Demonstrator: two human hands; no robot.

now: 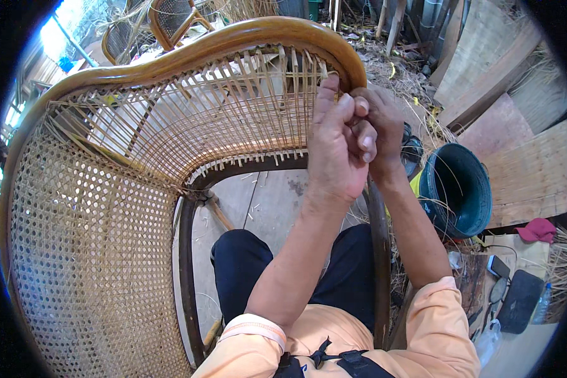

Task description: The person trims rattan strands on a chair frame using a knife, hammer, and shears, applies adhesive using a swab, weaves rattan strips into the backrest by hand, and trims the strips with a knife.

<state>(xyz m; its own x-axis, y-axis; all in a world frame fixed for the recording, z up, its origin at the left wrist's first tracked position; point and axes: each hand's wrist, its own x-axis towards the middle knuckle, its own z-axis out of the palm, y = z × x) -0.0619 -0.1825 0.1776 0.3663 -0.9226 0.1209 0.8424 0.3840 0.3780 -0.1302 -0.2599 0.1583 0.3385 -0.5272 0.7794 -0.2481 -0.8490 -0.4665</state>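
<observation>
A rattan chair frame (233, 38) with a thick, glossy curved top rail arches in front of me. Thin cane strands (246, 101) are strung and woven under this rail in an open lattice. At the lattice's right end, my left hand (340, 142) has its index finger raised against the strands below the rail, while its other fingers curl inward. Close behind it on the right, my right hand (387, 123) is closed beside the rail's corner. The left hand partly covers it, and whatever lies between the fingers is hidden.
On the left, a finished cane panel (94, 233) has a tight hole pattern. A dark blue-green bucket (457, 189) stands at the right, near wooden boards (529, 164). A phone (498, 266), a black case (521, 302) and a plastic bottle (542, 303) lie at the lower right.
</observation>
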